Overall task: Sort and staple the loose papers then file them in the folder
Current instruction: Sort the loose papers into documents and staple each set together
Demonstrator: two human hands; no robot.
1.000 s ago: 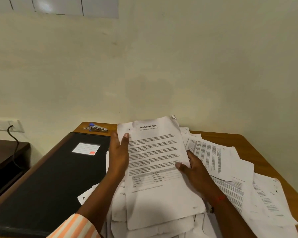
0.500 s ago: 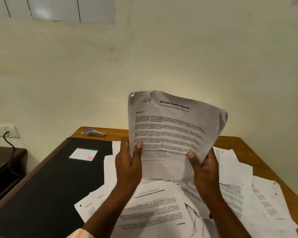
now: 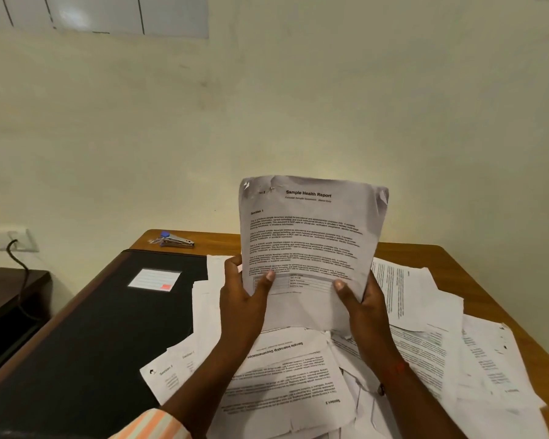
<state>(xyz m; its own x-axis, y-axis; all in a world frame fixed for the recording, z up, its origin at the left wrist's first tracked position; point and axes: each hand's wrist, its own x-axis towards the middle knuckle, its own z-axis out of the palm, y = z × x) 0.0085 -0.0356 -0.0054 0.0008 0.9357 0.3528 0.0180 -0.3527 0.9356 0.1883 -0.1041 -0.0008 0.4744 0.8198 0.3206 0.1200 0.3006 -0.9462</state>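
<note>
Above desk pile, left hand [image 3: 244, 296] & right hand [image 3: 363, 301] each pinch bottom of health report [image 3: 308, 239] (creased, held upright); best to square edges w/ matching pgs before reaching stapler [image 3: 175, 241].

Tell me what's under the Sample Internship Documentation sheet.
Other loose printed sheets poke out from beneath the Sample Internship Documentation sheet at its left, right and near edges. Whether its middle rests on paper or desk is covered.

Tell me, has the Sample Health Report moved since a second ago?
Yes, upward. The Sample Health Report lay on the paper pile; now the left hand and right hand hold it upright, its top well above the desk's far edge.
</note>
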